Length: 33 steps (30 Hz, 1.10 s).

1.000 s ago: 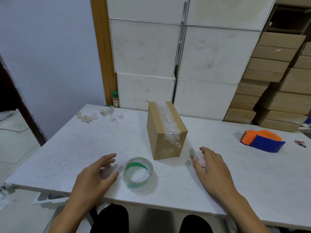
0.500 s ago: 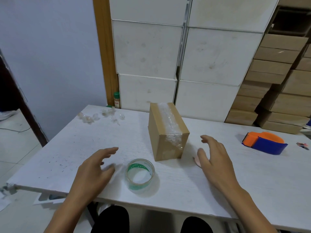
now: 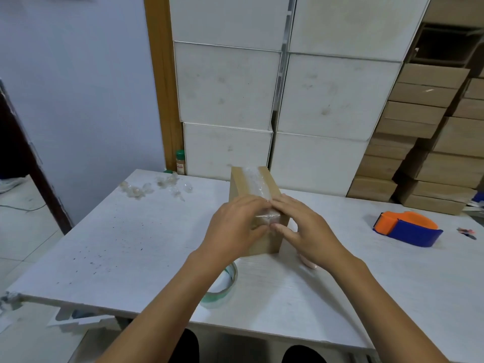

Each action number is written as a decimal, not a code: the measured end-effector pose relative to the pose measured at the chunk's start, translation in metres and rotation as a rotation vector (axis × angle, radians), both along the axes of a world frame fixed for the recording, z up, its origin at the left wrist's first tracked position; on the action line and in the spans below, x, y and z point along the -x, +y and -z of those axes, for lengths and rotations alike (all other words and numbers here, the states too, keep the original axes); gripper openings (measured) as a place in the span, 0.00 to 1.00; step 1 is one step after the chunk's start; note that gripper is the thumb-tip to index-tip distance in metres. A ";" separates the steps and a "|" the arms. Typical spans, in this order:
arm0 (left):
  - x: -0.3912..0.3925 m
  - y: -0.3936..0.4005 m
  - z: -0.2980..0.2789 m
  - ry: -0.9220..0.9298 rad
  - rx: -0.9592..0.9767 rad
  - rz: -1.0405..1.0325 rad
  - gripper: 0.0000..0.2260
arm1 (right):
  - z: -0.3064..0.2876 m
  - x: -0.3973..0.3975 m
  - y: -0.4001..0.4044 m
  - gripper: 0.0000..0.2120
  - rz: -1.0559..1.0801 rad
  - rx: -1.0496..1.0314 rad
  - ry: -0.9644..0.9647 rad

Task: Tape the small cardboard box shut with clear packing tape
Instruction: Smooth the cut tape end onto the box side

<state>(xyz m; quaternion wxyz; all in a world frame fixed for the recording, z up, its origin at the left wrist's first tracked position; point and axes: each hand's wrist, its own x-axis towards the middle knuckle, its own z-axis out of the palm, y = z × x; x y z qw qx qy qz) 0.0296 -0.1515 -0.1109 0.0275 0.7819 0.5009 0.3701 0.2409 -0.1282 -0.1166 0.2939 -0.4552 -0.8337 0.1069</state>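
A small brown cardboard box [image 3: 242, 183] stands in the middle of the white table [image 3: 131, 244], with a crinkled strip of clear tape [image 3: 255, 180] running along its top and over the near face. My left hand [image 3: 234, 226] lies against the box's near left side, fingers on the tape's end. My right hand [image 3: 303, 229] presses the near right edge, fingertips meeting the left ones on the tape. A roll of clear packing tape [image 3: 222, 286] lies flat close to the front edge, partly hidden under my left forearm.
An orange and blue tape dispenser [image 3: 408, 229] sits at the right. Crumpled tape scraps [image 3: 154, 186] lie at the far left. A small green-capped bottle [image 3: 180, 162] stands behind the table. White boxes [image 3: 227, 87] and brown cartons [image 3: 429, 142] are stacked behind.
Both hands have lifted off the table and come together on the near end of the box, over the tape. The tape roll has stayed in place.
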 end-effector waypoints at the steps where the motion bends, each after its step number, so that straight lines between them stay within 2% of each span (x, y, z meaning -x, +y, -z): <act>1: 0.001 0.002 0.002 0.006 -0.008 -0.019 0.17 | 0.002 0.000 0.002 0.26 0.017 -0.023 0.013; 5: 0.001 0.007 0.004 -0.019 0.000 -0.071 0.15 | 0.003 -0.001 0.008 0.23 0.024 -0.060 0.046; 12: 0.016 0.011 -0.005 -0.086 0.111 0.034 0.22 | -0.002 0.000 0.001 0.22 0.051 -0.030 0.036; 27: 0.019 0.017 0.001 -0.047 0.017 0.082 0.13 | 0.004 -0.001 0.005 0.16 0.040 -0.079 0.099; 33: 0.025 0.022 0.009 -0.042 0.004 0.133 0.19 | 0.003 0.006 -0.004 0.19 0.099 -0.099 0.062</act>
